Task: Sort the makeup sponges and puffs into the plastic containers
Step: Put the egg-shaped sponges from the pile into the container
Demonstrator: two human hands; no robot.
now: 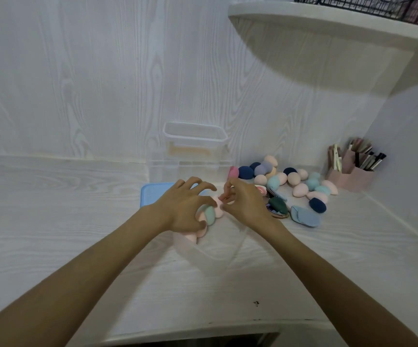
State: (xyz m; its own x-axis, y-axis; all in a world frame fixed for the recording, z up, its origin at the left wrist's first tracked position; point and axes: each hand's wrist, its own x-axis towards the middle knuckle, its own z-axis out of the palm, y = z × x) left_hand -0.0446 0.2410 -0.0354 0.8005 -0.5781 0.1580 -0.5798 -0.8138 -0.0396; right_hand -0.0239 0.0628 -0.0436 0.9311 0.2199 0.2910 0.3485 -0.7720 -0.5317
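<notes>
A clear plastic container (202,251) sits in front of me, holding several pink and mint puffs (209,214). My left hand (182,206) rests curled over those puffs, its fingers bent around them. My right hand (243,201) pinches a pale pink puff (218,202) at the container's top edge. A pile of egg-shaped sponges (295,181) in pink, mint and navy lies to the right. A dark green puff (278,204) and a blue puff (305,216) lie beside my right wrist.
A second clear container (195,144) stands against the back wall. A blue lid (152,194) lies flat behind my left hand. A pink holder with brushes (353,171) fills the right corner. A white shelf (328,28) overhangs the upper right.
</notes>
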